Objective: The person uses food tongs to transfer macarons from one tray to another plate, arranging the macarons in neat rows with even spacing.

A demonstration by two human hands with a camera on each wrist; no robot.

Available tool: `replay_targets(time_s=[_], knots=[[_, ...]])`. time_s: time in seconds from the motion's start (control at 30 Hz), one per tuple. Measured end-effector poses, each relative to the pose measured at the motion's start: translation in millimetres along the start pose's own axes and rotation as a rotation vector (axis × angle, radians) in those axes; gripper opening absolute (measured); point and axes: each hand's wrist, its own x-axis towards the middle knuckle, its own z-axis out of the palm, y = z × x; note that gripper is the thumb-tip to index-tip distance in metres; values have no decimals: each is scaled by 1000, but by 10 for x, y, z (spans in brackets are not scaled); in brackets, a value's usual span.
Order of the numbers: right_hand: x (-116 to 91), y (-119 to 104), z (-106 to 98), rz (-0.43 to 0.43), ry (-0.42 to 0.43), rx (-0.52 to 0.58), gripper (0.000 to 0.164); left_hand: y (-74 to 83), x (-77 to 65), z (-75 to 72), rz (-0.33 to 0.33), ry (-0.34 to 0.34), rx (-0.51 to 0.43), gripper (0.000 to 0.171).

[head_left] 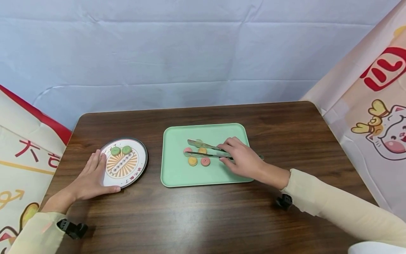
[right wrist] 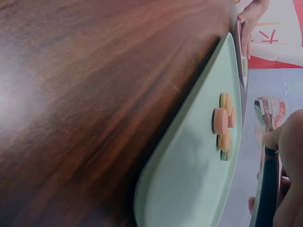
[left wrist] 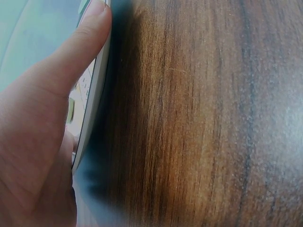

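Observation:
My left hand point(head_left: 92, 176) rests at the near-left rim of a round patterned plate point(head_left: 133, 165), fingers straight along the side and thumb on the lower rim. Two green macarons point(head_left: 127, 150) lie on the plate's far part. My right hand point(head_left: 239, 157) holds metal serving tongs point(head_left: 206, 154) with their arms spread apart. In the right wrist view, the tongs point(right wrist: 269, 189) show a pronged tip and a spoon-like tip, with nothing between them. Beneath, on a pale green tray point(head_left: 174, 173), sit pink macarons point(head_left: 205, 161), yellow macarons point(head_left: 192, 161) and a green macaron point(right wrist: 227, 154).
A dark wooden table point(head_left: 190, 215) carries the plate on the left and the tray in the middle. A pale cloth backdrop point(head_left: 158, 56) hangs behind the far edge, with printed cloths point(head_left: 380, 123) at the sides.

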Motion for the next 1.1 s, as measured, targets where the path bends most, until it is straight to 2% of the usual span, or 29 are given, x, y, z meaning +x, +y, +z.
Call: replay_targets(time_s=[0.17,0.37,1.0,1.1], knots=[[-61,47,-8,-19,-10,2,34,-28,-2,19,6,21,-11,137],[-124,104,-5,-48,-36,-5,34,-7,7,1,-5,-7,5,138],[-300,240,-2,-47,-69,8,34,-16,3,16,-7,1,8,138],[-311,254,8,-41,-72,6,35,-32,-2,33,-5,23,2,138]])
